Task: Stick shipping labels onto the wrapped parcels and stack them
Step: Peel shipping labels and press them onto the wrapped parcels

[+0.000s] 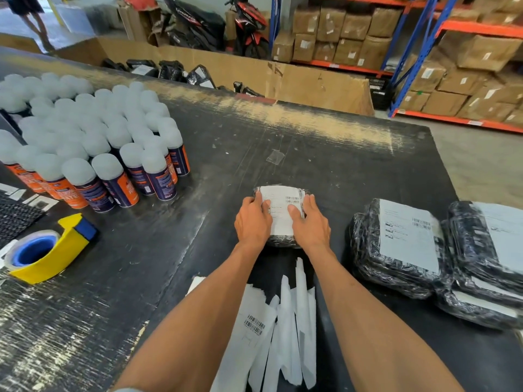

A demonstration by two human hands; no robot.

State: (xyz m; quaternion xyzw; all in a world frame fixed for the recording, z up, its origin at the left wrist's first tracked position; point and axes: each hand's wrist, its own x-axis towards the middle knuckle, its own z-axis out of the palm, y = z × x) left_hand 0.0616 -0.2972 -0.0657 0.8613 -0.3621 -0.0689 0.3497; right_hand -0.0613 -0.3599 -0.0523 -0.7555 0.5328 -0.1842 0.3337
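Note:
A small parcel (283, 242) wrapped in black film lies on the black table in front of me, with a white shipping label (281, 213) across its top. My left hand (252, 222) lies over the parcel's left side, thumb pressing on the label. My right hand (310, 222) covers the right side, its thumb also on the label. Two stacks of labelled black parcels stand at the right: one (396, 250) and another (486, 264) beside it. Loose labels and peeled backing strips (283, 329) lie between my forearms.
Several spray cans with white caps (93, 142) crowd the left of the table. A yellow tape dispenser (48, 250) sits at the front left. A cardboard bin with black parcels (198, 72) stands behind the table. Shelves of boxes (452, 66) fill the right background.

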